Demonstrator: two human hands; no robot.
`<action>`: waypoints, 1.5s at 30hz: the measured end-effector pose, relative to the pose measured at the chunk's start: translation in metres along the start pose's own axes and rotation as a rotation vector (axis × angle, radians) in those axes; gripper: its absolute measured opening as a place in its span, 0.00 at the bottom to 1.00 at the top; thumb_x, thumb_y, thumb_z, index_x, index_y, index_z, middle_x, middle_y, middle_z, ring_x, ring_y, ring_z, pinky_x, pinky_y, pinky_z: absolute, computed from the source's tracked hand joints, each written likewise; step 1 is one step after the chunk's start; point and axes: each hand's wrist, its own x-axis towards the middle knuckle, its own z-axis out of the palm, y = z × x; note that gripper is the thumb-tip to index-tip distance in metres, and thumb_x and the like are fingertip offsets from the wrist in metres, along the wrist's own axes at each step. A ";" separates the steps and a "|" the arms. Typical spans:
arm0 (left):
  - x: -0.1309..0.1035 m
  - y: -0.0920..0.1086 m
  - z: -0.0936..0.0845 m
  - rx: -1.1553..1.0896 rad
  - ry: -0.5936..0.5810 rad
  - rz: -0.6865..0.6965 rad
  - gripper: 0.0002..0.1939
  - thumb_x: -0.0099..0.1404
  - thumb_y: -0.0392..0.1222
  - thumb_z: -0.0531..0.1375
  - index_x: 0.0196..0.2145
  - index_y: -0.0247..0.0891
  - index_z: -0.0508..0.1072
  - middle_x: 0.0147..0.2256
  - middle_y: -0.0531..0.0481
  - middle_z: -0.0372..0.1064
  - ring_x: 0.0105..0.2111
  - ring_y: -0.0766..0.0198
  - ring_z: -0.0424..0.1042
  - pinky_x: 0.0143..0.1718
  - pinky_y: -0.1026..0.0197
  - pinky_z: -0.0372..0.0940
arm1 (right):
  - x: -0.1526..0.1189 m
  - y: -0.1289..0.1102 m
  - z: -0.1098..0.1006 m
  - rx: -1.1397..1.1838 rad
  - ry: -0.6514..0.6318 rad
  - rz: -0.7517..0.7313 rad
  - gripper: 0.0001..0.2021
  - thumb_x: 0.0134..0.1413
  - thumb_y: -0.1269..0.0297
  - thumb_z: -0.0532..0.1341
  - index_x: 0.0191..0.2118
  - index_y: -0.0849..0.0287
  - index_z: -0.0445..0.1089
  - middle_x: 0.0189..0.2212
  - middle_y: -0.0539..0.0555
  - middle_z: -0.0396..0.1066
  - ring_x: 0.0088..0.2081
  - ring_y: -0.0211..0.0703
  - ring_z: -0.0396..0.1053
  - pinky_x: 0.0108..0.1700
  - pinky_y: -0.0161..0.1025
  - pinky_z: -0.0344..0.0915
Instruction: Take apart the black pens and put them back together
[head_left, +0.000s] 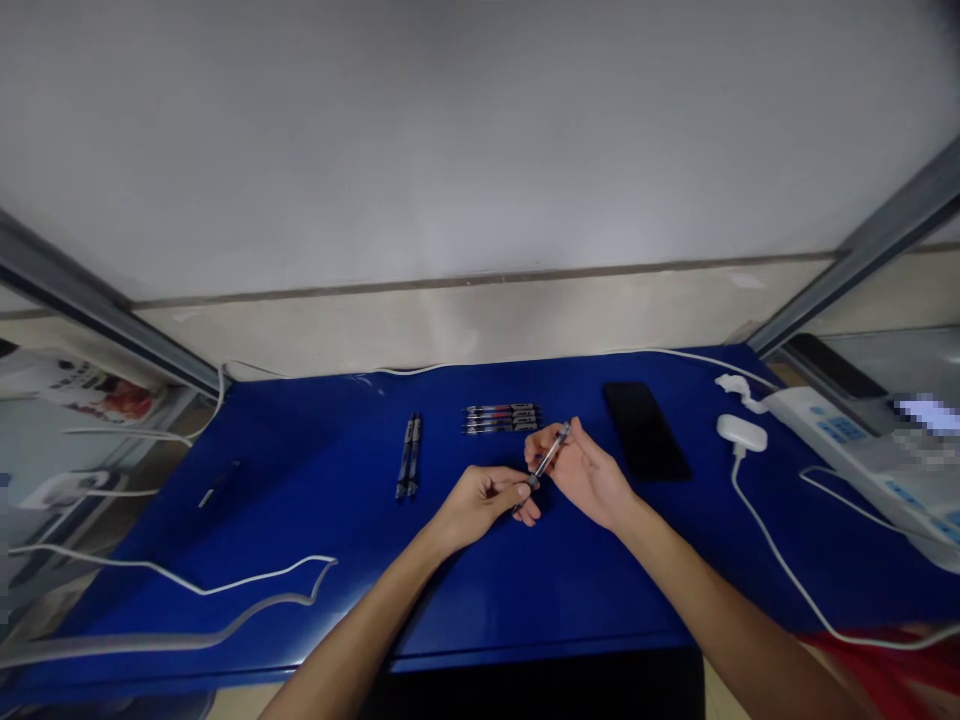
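Note:
A clear-barrelled pen (pixel 551 453) is held slantwise above the blue table, its upper end toward the right. My left hand (pixel 484 500) is closed around its lower part, thumb and fingers pinching the dark grip. At the upper end, my right hand (pixel 589 475) has its thumb and fingers closed on the pen, palm partly turned up. Just beyond my hands lies a row of several pens (pixel 499 418), side by side and pointing left to right. Two more pens (pixel 409 457) rest together to the left, pointing toward the wall.
A black phone (pixel 646 430) lies to the right. Past it are a white charger (pixel 742 432) with a cable and a white power strip (pixel 847 440). White cables (pixel 202 590) cross the table's left side, near a small dark object (pixel 219 484). A wall (pixel 480 320) stands behind.

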 end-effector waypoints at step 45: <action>0.002 -0.003 -0.016 1.244 0.534 0.166 0.22 0.73 0.47 0.47 0.21 0.39 0.59 0.21 0.51 0.63 0.26 0.63 0.62 0.31 0.60 0.52 | -0.004 -0.033 -0.014 0.345 0.246 -0.204 0.20 0.60 0.52 0.55 0.22 0.55 0.50 0.21 0.46 0.43 0.22 0.39 0.48 0.26 0.40 0.57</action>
